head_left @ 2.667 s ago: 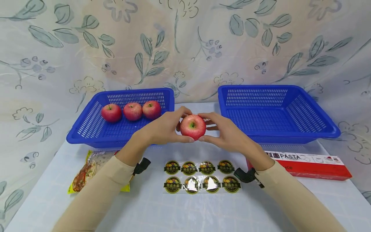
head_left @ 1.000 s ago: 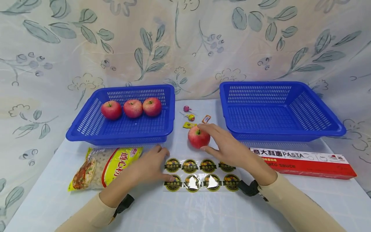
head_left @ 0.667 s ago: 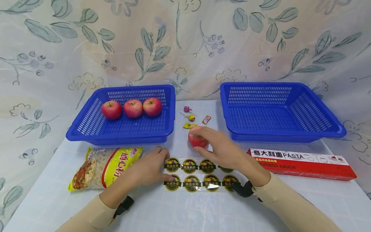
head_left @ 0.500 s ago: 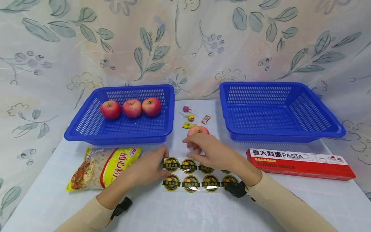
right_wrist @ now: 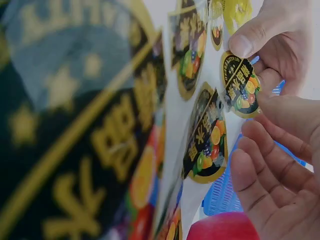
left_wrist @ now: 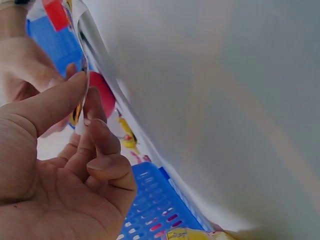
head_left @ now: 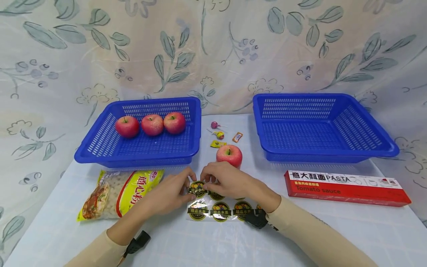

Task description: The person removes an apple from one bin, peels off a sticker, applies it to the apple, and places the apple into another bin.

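A clear sheet of round black-and-gold fruit stickers (head_left: 220, 211) lies on the table, its upper left corner raised. My left hand (head_left: 171, 191) pinches that corner between thumb and fingers; the left wrist view shows the sheet edge-on between them. My right hand (head_left: 230, 180) has its fingers curled at the corner sticker (right_wrist: 241, 85), thumb and fingertips at its edge in the right wrist view. How far the sticker is lifted cannot be told. Just behind the right hand a red apple (head_left: 229, 154) stands on the table, its lower part covered by the hand.
A blue basket (head_left: 150, 162) with three apples stands back left, another blue basket (head_left: 330, 152) back right. Small candies (head_left: 218, 134) lie between them. A yellow pasta bag (head_left: 123, 193) is left, a red pasta box (head_left: 347, 191) right.
Both hands held the apple at first; now it stands on the table. My left hand went to the sheet, then my right hand let go of the apple and moved down-left to the corner sticker.
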A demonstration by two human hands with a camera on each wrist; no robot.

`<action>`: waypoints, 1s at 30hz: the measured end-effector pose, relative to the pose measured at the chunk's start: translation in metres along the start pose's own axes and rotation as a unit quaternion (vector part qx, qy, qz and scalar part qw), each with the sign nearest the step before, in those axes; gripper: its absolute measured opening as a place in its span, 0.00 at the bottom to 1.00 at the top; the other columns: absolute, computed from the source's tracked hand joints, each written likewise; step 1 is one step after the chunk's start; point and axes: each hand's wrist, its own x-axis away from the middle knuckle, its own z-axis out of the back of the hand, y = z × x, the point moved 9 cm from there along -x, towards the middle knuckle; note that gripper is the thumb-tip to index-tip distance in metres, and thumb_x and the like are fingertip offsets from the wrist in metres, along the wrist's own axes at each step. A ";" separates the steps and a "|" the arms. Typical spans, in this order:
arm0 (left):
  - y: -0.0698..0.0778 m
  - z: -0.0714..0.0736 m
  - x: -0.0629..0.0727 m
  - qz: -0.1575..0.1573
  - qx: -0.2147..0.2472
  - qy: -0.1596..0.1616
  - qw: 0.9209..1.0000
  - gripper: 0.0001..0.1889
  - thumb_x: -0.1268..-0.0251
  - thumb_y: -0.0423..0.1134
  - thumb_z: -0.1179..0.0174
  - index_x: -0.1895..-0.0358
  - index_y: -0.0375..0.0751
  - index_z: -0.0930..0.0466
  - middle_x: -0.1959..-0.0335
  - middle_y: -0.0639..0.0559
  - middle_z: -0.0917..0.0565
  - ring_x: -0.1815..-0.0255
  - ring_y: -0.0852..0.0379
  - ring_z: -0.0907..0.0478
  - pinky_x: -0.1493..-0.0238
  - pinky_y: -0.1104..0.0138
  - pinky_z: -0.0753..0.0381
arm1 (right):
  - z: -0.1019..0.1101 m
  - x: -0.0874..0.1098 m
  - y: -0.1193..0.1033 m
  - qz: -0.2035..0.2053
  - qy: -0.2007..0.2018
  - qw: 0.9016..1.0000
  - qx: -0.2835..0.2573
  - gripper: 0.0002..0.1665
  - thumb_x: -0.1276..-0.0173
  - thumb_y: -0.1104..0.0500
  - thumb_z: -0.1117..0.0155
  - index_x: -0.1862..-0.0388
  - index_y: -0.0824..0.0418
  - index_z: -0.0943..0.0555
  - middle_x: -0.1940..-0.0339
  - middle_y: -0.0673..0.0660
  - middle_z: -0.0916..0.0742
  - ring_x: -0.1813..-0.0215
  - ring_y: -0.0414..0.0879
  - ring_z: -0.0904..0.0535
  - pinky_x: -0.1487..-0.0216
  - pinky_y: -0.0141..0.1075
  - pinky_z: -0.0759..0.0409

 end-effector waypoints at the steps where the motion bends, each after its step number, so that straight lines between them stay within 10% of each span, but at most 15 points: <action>1: 0.000 0.000 0.000 0.000 0.000 -0.001 1.000 0.22 0.37 0.39 0.27 0.46 0.48 0.29 0.69 0.62 0.21 0.74 0.67 0.28 0.67 0.69 0.25 | -0.001 -0.001 0.001 -0.001 0.000 1.000 -0.004 0.07 0.29 0.59 0.30 0.54 0.56 0.16 0.62 0.46 0.15 0.60 0.37 0.20 0.57 0.27 0.20; 22: -0.006 -0.002 0.010 0.011 -0.027 -0.048 0.998 0.23 0.38 0.39 0.27 0.42 0.47 0.25 0.67 0.63 0.20 0.72 0.66 0.28 0.65 0.69 0.25 | -0.006 -0.002 0.002 -0.005 -0.023 0.995 -0.101 0.02 0.21 0.60 0.40 0.56 0.57 0.24 0.66 0.49 0.16 0.64 0.35 0.23 0.58 0.30 0.21; 30: 0.002 0.007 0.004 0.009 -0.012 -0.045 0.999 0.30 0.39 0.58 0.28 0.38 0.49 0.22 0.50 0.56 0.21 0.58 0.58 0.26 0.58 0.64 0.23 | 0.017 0.010 0.005 -0.038 0.013 0.996 -0.078 0.03 0.21 0.57 0.40 0.55 0.55 0.21 0.60 0.44 0.15 0.54 0.36 0.17 0.54 0.32 0.16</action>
